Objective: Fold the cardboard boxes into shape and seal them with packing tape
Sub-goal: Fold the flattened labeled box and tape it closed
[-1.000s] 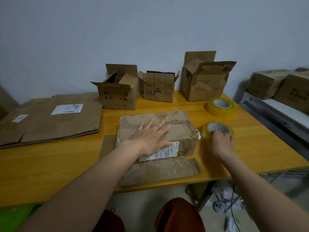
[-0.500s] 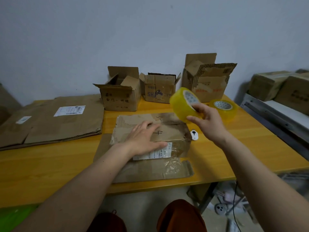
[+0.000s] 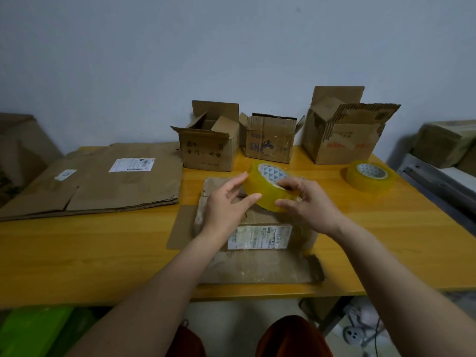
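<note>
I had both hands up over the folded box [image 3: 257,235], which lay on the table [image 3: 103,253] at its near edge with a white label facing me. My right hand [image 3: 309,204] gripped the yellow tape roll [image 3: 268,186], fingers curled over its rim and into the core, holding it tilted above the far end of that box. My left hand [image 3: 226,202] touched the roll's left side, fingers only lightly bent, thumb pressed against the tape face. A second tape roll [image 3: 369,176] sat flat on the table, well to the right of the box. Behind the box stood three open cartons [image 3: 268,140] along the wall, and left of it lay a stack of flattened cardboard [image 3: 103,181].
</note>
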`<state>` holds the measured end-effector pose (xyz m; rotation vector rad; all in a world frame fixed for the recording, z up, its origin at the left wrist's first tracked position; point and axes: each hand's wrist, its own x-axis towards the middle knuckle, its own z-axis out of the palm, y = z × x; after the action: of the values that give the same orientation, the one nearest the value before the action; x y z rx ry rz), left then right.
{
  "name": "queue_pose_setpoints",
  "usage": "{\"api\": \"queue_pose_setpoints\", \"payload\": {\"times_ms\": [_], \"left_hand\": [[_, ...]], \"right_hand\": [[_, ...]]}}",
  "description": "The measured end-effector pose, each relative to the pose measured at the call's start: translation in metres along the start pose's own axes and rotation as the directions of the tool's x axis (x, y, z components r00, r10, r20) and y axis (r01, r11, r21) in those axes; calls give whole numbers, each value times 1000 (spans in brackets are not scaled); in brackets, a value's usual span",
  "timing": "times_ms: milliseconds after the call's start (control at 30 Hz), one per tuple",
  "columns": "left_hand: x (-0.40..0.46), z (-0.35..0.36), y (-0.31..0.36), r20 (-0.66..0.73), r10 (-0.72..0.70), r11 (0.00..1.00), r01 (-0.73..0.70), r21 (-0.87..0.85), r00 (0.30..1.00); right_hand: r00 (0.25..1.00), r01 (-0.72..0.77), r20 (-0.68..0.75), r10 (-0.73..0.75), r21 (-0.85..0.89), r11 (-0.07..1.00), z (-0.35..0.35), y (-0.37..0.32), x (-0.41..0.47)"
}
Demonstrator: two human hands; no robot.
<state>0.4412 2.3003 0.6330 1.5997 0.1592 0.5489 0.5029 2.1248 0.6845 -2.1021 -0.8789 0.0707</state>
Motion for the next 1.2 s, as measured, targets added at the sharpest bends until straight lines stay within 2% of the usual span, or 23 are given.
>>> {"api": "queue_pose_setpoints", "payload": {"times_ms": [133,233,333,400,433,467,533,600,633,733,833,900,1200], "left_hand": [[-6,4,-2,-103,57,998,-56,16,993],[-8,6,-3,-183,159,983,-138,121,970],[-10,7,-4,-206,234,964,-199,176,950],[-10,7,-1,-241,165,984,-141,113,956],[-8,7,2,-251,87,996,-80,38,964],[-5,5,5,-224,-3,999,-7,-48,974],[3,-1,10,-50,-129,974,117,-191,990],[5,-4,14,121,-92,966,118,-232,988],[4,-4,13,151,-59,970,92,-225,987],[-1,0,11,98,-18,988,32,-151,995],[-2,6,6,37,40,998,-41,41,999],[-3,8,3,14,36,996,-37,77,999],[-5,5,7,48,18,1000,-18,-5,999]], "right_hand": [[1000,-9,-13,8,-23,1000,6,-1,2],[998,-44,-45,42,-50,998,12,0,5],[995,-56,-82,49,-76,996,20,2,8],[989,-37,-142,35,-14,999,24,3,8],[985,-1,-174,16,86,996,25,2,8],[978,51,-207,-5,218,975,27,1,8],[973,132,-232,-21,476,870,32,-4,8],[981,124,-193,-6,609,784,39,-8,10],[985,101,-173,11,628,771,42,-10,12],[976,51,-194,98,640,767,47,-20,18],[939,-79,-198,280,668,740,49,-30,28],[919,-129,-194,343,676,726,51,-30,31],[970,-115,-57,235,747,655,50,-9,16]]}}
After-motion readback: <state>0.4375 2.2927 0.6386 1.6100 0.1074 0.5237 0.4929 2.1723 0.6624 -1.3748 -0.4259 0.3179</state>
